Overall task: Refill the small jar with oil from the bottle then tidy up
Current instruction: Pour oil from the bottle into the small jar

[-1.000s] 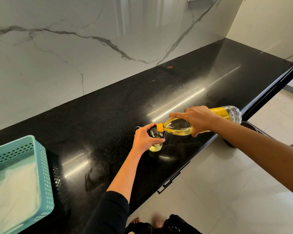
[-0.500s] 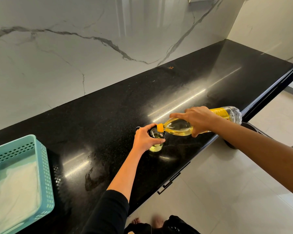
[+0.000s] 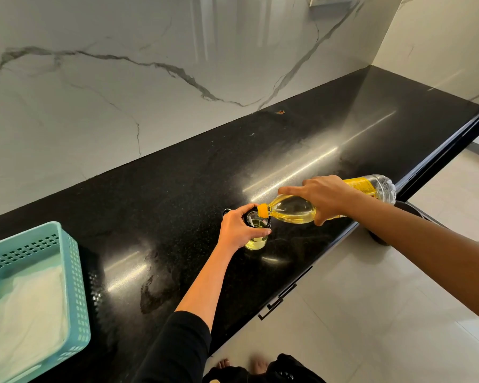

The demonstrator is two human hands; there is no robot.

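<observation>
A small clear glass jar (image 3: 257, 239) stands on the black counter (image 3: 177, 194) near its front edge, with yellow oil in its lower part. My left hand (image 3: 237, 229) grips the jar from the left, thumb and fingers curled round its rim. My right hand (image 3: 322, 197) holds a clear plastic oil bottle (image 3: 291, 210) tipped almost level, its yellow neck over the jar's mouth. The bottle's base with a yellow label (image 3: 371, 186) points right.
A teal perforated basket (image 3: 78, 275) with a white cloth inside sits at the counter's left end. A small dark object (image 3: 226, 210) lies just behind my left hand. White marble wall behind; tiled floor and a drawer handle (image 3: 277, 302) below the front edge.
</observation>
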